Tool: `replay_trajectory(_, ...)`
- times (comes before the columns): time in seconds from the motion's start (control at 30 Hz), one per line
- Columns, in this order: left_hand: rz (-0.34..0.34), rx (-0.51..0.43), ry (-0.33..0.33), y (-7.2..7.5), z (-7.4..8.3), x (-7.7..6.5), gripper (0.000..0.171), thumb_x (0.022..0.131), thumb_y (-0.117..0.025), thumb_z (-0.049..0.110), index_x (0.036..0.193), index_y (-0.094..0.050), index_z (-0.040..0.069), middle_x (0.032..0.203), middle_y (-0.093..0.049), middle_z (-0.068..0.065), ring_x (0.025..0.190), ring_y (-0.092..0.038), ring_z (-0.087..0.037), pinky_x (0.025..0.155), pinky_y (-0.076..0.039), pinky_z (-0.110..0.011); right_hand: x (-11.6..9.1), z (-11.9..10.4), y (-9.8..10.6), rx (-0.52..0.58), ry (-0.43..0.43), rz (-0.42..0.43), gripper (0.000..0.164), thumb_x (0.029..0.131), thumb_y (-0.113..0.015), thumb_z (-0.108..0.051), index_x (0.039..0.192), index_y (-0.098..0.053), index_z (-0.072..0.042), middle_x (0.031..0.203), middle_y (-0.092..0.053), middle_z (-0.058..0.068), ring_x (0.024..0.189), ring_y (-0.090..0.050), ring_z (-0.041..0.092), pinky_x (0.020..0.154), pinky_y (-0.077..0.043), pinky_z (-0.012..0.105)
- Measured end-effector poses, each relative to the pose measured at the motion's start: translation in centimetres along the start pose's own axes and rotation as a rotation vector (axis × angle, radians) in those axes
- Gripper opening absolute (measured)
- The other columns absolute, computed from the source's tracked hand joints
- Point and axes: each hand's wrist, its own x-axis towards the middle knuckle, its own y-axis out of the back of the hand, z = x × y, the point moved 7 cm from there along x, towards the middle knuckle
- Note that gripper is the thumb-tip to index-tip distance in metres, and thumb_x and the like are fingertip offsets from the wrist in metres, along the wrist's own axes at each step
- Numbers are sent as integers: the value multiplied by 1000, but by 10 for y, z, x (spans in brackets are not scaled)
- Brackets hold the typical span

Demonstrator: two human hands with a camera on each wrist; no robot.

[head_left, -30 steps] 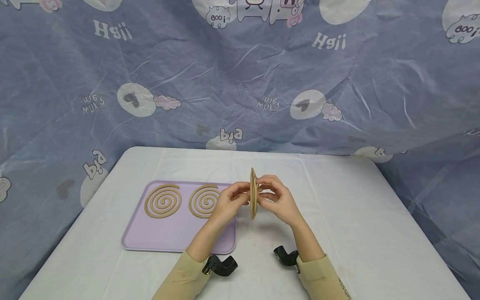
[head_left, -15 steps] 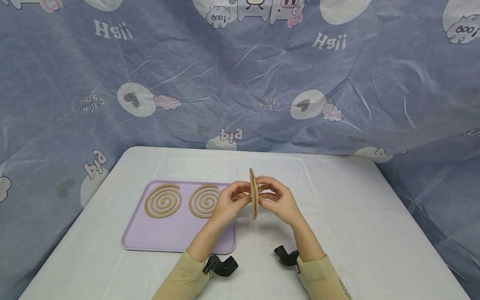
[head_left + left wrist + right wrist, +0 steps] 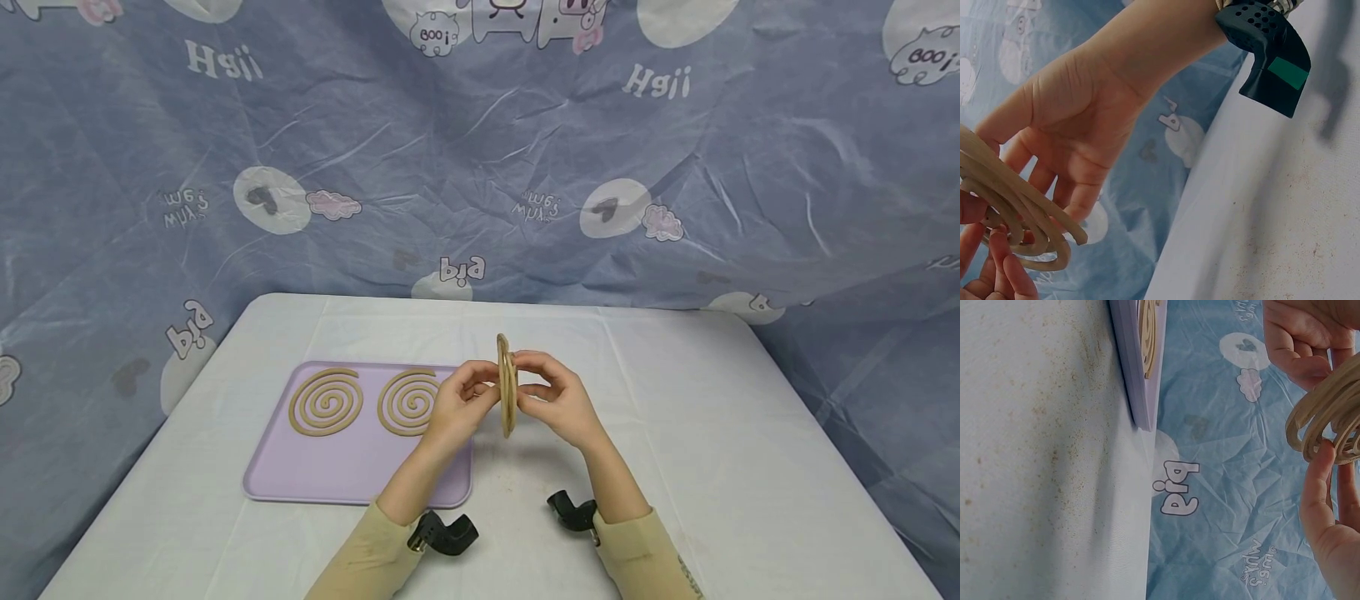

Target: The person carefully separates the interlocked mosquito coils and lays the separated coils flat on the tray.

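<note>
Edge-on in front of the person, the tan mosquito coils [image 3: 507, 392] are held upright above the table. My left hand [image 3: 457, 410] pinches them from the left with thumb and fingers. From the other side my right hand [image 3: 558, 406] grips them the same way. In the left wrist view the layered rings of the coils [image 3: 1029, 200] stand slightly apart, a loose end pointing down right. The right wrist view shows a right-hand fingertip [image 3: 1321, 453] pressed against the coils [image 3: 1322, 415]. Part of the coils lies outside each wrist view.
Left of the hands lies a lilac tray [image 3: 322, 471] bearing two flat spiral coils, one [image 3: 327, 403] at its left and another [image 3: 411, 404] partly behind my left hand. Brown crumbs [image 3: 1310, 256] dot the white tablecloth [image 3: 712, 450]. A patterned blue curtain [image 3: 450, 150] hangs behind the table.
The held coils have turned slightly, their top edge shifting a little left and their layers showing more spread. Both hands stay nearly in place.
</note>
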Motion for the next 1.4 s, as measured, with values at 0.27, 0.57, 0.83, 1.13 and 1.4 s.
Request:
replay_trajectory(0.27,29,-43,-5,3,0,0,25,83,-67,-1,107,-59,-4,91,-65,-7,69,-57,-10,62,-45,-18,1,1,0,18,-42,12,45,78,-63,14,120,-48,9,121,-52,7,113,-51,19,81,-52,31)
replay_trajectory(0.57,29,-39,37,5,-4,2,33,80,-70,1,111,-59,-5,97,-64,-11,87,-59,-20,74,-49,-24,1,3,0,69,-75,-6,54,78,-62,11,129,-41,10,119,-53,8,111,-52,19,80,-52,30)
replay_trajectory(0.83,-129,-62,106,-2,-6,1,61,90,-61,11,144,-32,12,143,-40,-11,128,-40,-32,101,-39,-43,0,4,-3,80,-102,-47,55,80,-64,5,131,-43,8,122,-51,13,99,-59,18,77,-54,30)
replay_trajectory(1.13,-116,-33,121,1,-8,1,63,86,-67,11,140,-37,12,134,-47,-11,118,-48,-29,92,-45,-39,0,0,-4,106,-47,-70,51,79,-58,12,128,-45,8,133,-44,10,119,-47,23,83,-51,30)
replay_trajectory(1.4,-73,-82,134,4,-11,2,60,80,-66,4,135,-42,11,125,-52,-14,108,-49,-24,88,-43,-32,-1,-1,-5,162,-19,-120,50,85,-63,4,127,-39,12,124,-52,7,113,-52,17,90,-48,27)
